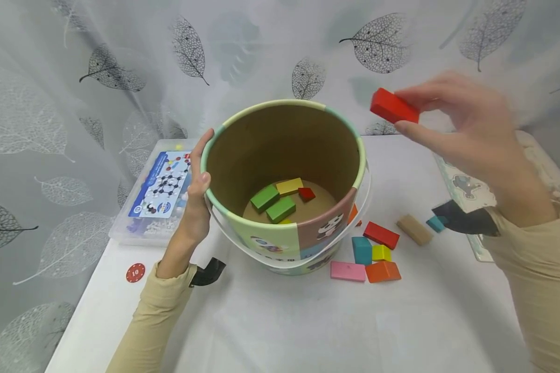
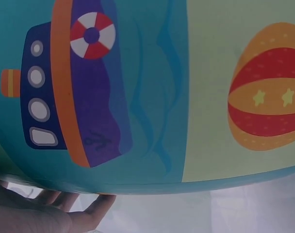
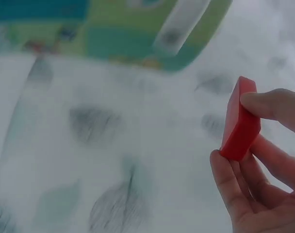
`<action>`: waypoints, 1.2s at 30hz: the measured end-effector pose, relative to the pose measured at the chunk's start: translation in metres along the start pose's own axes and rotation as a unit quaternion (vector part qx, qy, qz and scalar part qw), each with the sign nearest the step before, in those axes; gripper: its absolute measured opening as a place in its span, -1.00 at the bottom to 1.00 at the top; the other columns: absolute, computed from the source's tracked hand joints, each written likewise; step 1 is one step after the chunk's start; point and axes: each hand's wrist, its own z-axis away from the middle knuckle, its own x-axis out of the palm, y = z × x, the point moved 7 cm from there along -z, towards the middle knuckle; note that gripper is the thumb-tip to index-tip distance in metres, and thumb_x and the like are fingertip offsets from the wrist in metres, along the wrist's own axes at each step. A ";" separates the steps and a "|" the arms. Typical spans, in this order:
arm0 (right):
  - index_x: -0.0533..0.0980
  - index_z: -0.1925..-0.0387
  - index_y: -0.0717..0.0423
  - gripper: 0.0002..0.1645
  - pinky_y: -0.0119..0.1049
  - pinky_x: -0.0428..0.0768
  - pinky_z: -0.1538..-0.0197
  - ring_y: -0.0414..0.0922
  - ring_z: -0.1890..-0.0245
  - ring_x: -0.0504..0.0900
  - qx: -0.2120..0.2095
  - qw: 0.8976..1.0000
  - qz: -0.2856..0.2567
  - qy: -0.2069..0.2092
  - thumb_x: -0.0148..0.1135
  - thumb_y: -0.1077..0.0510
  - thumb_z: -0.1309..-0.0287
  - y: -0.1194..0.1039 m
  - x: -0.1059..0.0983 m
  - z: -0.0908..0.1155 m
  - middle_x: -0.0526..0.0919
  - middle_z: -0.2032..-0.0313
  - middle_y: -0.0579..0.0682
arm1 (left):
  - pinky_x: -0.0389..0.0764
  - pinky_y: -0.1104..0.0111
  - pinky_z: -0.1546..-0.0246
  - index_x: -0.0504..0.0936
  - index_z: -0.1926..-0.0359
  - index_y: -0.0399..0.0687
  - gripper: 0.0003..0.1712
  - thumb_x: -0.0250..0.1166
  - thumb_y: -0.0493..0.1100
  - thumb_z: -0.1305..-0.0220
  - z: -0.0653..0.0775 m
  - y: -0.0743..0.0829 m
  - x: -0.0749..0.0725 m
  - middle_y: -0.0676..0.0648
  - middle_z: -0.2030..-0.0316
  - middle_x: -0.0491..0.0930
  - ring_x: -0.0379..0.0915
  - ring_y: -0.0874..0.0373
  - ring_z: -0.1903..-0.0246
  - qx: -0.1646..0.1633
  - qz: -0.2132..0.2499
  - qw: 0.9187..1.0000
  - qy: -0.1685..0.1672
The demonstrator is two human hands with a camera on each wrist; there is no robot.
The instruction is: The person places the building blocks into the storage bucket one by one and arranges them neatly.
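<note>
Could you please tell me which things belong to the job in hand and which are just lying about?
Likely in the job:
bucket
red block in right hand
blocks inside bucket
loose blocks outside

Probably just lying about:
plastic case
red chip
pale board

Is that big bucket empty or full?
Neither: the bucket is partly filled. Green blocks, a yellow block and a red block lie at its bottom, with lots of space above them.
</note>
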 end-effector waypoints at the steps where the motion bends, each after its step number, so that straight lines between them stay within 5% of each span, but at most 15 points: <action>1: 0.62 -0.04 0.23 -0.43 -0.64 0.46 -0.03 -0.34 0.16 0.57 -0.011 1.000 -0.023 -0.004 0.44 0.47 0.13 -0.011 0.006 -0.005 0.60 0.17 -0.31 | 0.09 -0.05 -0.35 -0.09 -0.52 0.16 -0.02 0.05 0.35 -0.19 0.000 0.000 0.000 -0.20 -0.43 0.08 -0.01 -0.20 -0.41 0.000 -0.001 1.000 0.001; 8: 0.63 -0.01 0.20 -0.41 -0.55 0.53 -0.06 -0.26 0.16 0.57 -0.077 0.990 -0.098 -0.063 0.47 0.47 0.17 -0.061 0.046 -0.018 0.60 0.18 -0.07 | 0.11 -0.12 -0.33 -0.09 -0.52 0.20 -0.02 0.05 0.37 -0.18 0.001 -0.002 0.003 -0.21 -0.43 0.08 0.00 -0.23 -0.40 -0.010 -0.003 1.000 -0.006; 20: 0.63 0.03 0.24 -0.47 -0.49 0.54 -0.10 -0.23 0.15 0.57 -0.090 0.982 -0.146 -0.086 0.46 0.49 0.16 -0.065 0.059 -0.020 0.63 0.15 -0.04 | 0.07 -0.10 -0.35 -0.11 -0.52 0.18 -0.03 0.02 0.36 -0.20 0.001 0.001 0.000 -0.18 -0.43 0.07 -0.01 -0.18 -0.42 -0.007 -0.017 1.000 -0.001; 25: 0.61 0.02 0.31 -0.46 -0.48 0.57 -0.06 -0.20 0.15 0.63 -0.084 0.981 -0.161 -0.062 0.41 0.55 0.16 -0.051 0.046 -0.017 0.65 0.15 0.01 | 0.07 -0.12 -0.35 -0.11 -0.52 0.18 -0.04 0.01 0.34 -0.21 0.000 0.000 0.001 -0.19 -0.44 0.06 -0.03 -0.21 -0.42 -0.005 -0.014 1.000 -0.003; 31: 0.59 0.01 0.39 -0.54 -0.53 0.55 -0.04 -0.15 0.17 0.65 -0.012 0.981 -0.194 -0.008 0.34 0.53 0.05 -0.002 0.025 -0.001 0.67 0.12 0.00 | 0.12 -0.05 -0.34 -0.11 -0.52 0.18 -0.04 0.02 0.34 -0.21 0.002 -0.001 0.002 -0.19 -0.44 0.07 0.00 -0.20 -0.41 -0.006 -0.011 1.000 -0.004; 34: 0.58 -0.08 0.22 -0.46 -0.61 0.51 -0.04 -0.26 0.13 0.62 0.031 0.991 -0.114 -0.060 0.39 0.44 0.02 0.025 0.036 0.015 0.64 0.04 -0.02 | 0.13 0.00 -0.34 -0.10 -0.52 0.17 -0.04 0.03 0.35 -0.21 0.002 0.000 0.002 -0.22 -0.43 0.08 0.01 -0.21 -0.41 -0.003 -0.007 1.000 -0.002; 36: 0.55 -0.14 0.11 -0.40 -0.68 0.46 -0.04 -0.25 0.07 0.60 0.059 0.989 -0.065 -0.119 0.43 0.37 0.01 0.044 0.051 0.030 0.62 0.00 -0.03 | 0.14 0.00 -0.34 -0.11 -0.52 0.17 -0.03 0.03 0.35 -0.21 0.001 0.001 0.002 -0.23 -0.43 0.08 0.01 -0.22 -0.41 -0.002 -0.007 1.000 -0.002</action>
